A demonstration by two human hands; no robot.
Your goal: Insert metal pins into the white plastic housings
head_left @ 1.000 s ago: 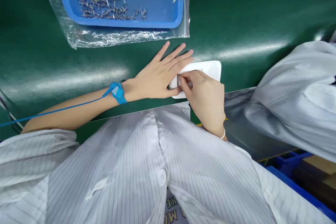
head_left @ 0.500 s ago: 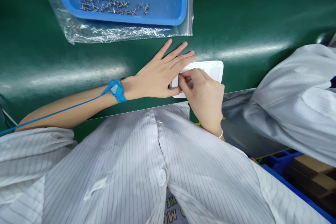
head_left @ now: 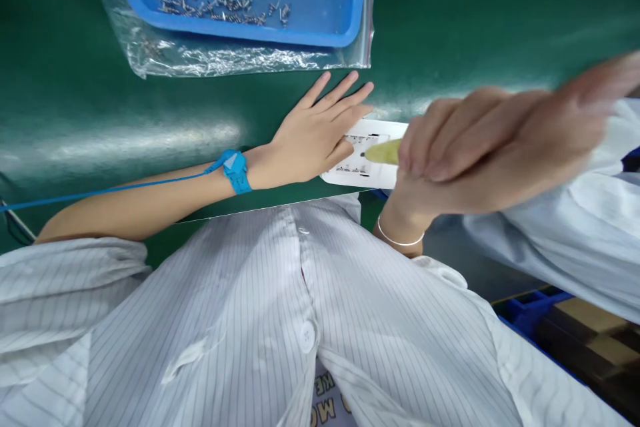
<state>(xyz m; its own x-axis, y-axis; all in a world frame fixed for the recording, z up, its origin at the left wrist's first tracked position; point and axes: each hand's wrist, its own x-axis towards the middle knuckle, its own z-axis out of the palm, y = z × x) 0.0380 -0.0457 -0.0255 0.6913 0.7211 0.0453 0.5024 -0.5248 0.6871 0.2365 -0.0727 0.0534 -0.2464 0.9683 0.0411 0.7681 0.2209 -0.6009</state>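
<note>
My left hand (head_left: 307,137) lies palm down on the green table with its fingers spread. Its fingertips point up and right, and its thumb is by the left end of a white plastic part (head_left: 345,177) with a recessed, detailed middle. My right hand (head_left: 480,147), large and partly blurred near the camera, is closed round a yellow tapered tool (head_left: 385,152). The tool's narrow end points at the recess of the white part; the rest of it is hidden by the hand. That hand covers the right end of the white part.
A blue tray (head_left: 280,33) with many small metal pieces sits on a clear plastic bag (head_left: 200,63) at the top. A blue cord runs left from my left wristband (head_left: 237,172). Another person's pale sleeve (head_left: 565,240) is at the right, above a blue crate (head_left: 530,307).
My right hand has left its pinch over the white part and risen toward the camera, now round the yellow tool. The recess is more exposed. My left hand has shifted slightly in view.
</note>
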